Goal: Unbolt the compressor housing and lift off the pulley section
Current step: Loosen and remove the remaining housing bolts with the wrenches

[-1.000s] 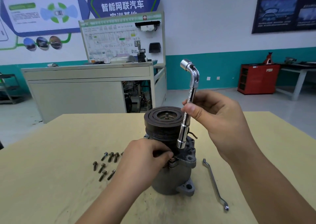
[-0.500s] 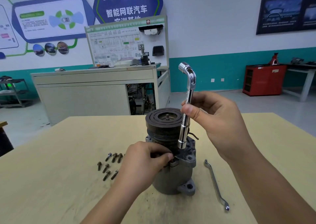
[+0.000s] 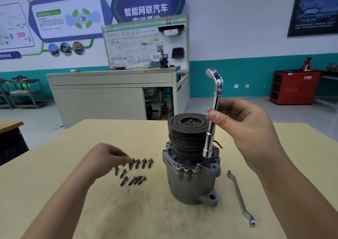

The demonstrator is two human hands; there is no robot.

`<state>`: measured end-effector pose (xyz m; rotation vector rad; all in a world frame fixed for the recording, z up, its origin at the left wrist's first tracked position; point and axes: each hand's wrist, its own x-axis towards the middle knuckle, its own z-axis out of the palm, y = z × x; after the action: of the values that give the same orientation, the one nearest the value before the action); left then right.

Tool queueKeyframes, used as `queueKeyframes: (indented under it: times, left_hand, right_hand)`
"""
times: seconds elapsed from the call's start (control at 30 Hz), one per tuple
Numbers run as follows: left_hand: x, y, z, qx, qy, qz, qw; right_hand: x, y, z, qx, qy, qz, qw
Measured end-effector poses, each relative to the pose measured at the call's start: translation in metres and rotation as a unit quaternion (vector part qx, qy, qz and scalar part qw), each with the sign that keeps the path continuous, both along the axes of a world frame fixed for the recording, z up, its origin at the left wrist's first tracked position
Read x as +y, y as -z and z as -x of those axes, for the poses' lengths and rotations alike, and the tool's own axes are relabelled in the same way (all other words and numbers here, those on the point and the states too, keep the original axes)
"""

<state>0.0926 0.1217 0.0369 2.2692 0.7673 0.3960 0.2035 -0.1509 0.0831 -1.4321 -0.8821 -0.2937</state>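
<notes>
The compressor [image 3: 190, 182] stands upright near the middle of a tan table [image 3: 102, 215], with its dark, grooved pulley section [image 3: 188, 129] still seated on top of the grey housing. The right hand [image 3: 245, 131] grips the shaft of a chrome L-shaped socket wrench [image 3: 212, 127] between thumb and curled fingers. It holds the wrench nearly upright just beside the pulley, bent end up; the lower socket sits at the housing flange, though contact cannot be told. The left hand [image 3: 104, 158] reaches over a loose cluster of bolts [image 3: 136, 172] lying on the table to the left of the compressor. Its fingers are drawn together, tips at the head of the leftmost bolt in the far row; blur hides whether they pinch it. A flat wrench [image 3: 239, 196] lies on the table to the right of the compressor, apart from it.
</notes>
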Motion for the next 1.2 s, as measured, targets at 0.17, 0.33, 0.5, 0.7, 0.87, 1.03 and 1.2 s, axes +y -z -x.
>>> queueKeyframes:
  times: [0.17, 0.33, 0.5, 0.7, 0.87, 1.03, 1.2]
  left_hand:
    - [0.027, 0.035, -0.018, 0.175, 0.007, -0.074, 0.982]
    - [0.035, 0.058, -0.027, 0.162, -0.026, -0.071, 0.984]
    - [0.033, 0.069, -0.028, 0.149, -0.046, -0.089, 0.984]
    - [0.024, 0.075, -0.025, 0.106, -0.052, -0.089, 0.989]
    - [0.015, 0.073, -0.023, 0.046, -0.060, -0.090, 0.993]
    - [-0.009, 0.057, -0.024, -0.046, -0.026, -0.076, 0.996]
    - [-0.033, 0.045, -0.028, -0.098, 0.016, -0.041, 0.994]
  right_hand:
    - [0.000, 0.000, 0.001, -0.002, 0.012, 0.017, 1.000]
    - [-0.001, 0.000, -0.002, -0.006, 0.032, 0.031, 0.999]
    - [-0.013, -0.009, -0.002, 0.003, 0.085, 0.054, 0.995]
    - [-0.050, -0.015, -0.018, 0.056, 0.192, 0.258, 0.945]
    - [-0.064, 0.025, -0.036, 0.069, 0.280, 0.495, 0.820]
    - [-0.066, 0.076, -0.047, 0.115, 0.271, 0.568, 0.768]
    - [-0.062, 0.105, -0.043, 0.123, 0.286, 0.614, 0.726]
